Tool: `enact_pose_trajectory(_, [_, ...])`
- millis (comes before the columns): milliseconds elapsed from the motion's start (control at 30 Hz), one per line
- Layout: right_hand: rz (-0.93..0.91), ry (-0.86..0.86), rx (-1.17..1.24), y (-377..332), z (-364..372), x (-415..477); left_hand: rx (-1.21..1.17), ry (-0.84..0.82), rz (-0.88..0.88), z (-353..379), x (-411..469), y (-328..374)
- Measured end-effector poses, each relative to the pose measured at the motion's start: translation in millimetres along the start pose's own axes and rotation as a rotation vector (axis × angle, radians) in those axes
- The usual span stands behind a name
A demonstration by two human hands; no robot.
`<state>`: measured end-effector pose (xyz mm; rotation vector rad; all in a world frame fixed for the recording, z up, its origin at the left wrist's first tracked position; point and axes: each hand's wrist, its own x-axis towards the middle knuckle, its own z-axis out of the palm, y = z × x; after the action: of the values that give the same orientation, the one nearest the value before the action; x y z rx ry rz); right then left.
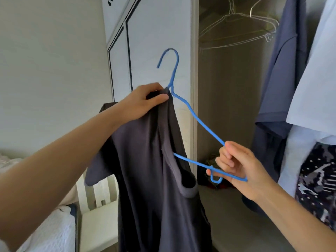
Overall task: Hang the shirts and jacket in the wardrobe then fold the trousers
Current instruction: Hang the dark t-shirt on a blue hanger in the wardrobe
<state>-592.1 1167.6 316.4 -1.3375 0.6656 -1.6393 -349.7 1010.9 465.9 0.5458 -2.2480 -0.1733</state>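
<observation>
Blue hanger (195, 115) before wardrobe door (158, 42), hook up, long axis sloping down-right. Left hand (143, 102) pinches dark shirt (149, 170) collar at hanger neck; right hand (238, 168) grips hanger's lower end.

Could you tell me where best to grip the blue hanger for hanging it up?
On the blue hanger, likely the neck just under the hook, from the left, where the left hand pinches the dark shirt. The hook stands bare above it, the shirt's weight hangs beneath; the right hand at the corner would tilt it.
</observation>
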Motion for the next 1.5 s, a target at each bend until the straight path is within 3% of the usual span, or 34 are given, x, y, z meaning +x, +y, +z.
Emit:
enact_pose_trajectory(167, [0.019, -0.057, 0.003, -4.2, 7.2, 2.9, -0.086, 0.102, -0.035, 8.8, 2.6, 2.6])
enact_pose_trajectory(333, [0.193, -0.121, 0.514, 4.9, 2.6, 7.4, -0.2, 0.208, -0.125, 13.1, -1.0, -5.7])
enact_pose_trajectory(467, [0.242, -0.066, 0.581, 28.7, 13.1, 12.6, -0.364, 0.247, -0.196, 14.4, -5.1, -13.0])
enact_pose_trajectory(567, [0.248, -0.148, 0.238, 41.8, 28.9, 17.4, -0.442, 0.269, -0.226, 15.6, -7.0, -12.2])
enact_pose_trajectory(833, [0.068, -0.351, -1.257, 53.0, 54.7, 2.1, -0.451, 0.315, -0.262, 18.1, -13.3, -10.0])
enact_pose_trajectory(967, [-0.178, -0.408, -1.793, 45.2, 32.0, -3.8, -0.374, 0.361, -0.263, 9.6, -17.9, -24.2])
enact_pose_trajectory(1100, [-0.096, -0.252, -1.762, 13.5, 1.1, 2.5, -0.219, 0.326, -0.252, 2.0, -28.3, -40.4])
enact_pose_trajectory(1200, [-0.037, -0.247, -1.635, -2.3, -12.5, 2.2, -0.187, 0.324, -0.25, 0.6, -35.0, -48.6])
enact_pose_trajectory(1500, [-0.169, -0.176, -1.705, -32.9, -24.6, 11.3, -0.107, 0.273, -0.251, -5.0, -43.3, -58.1])
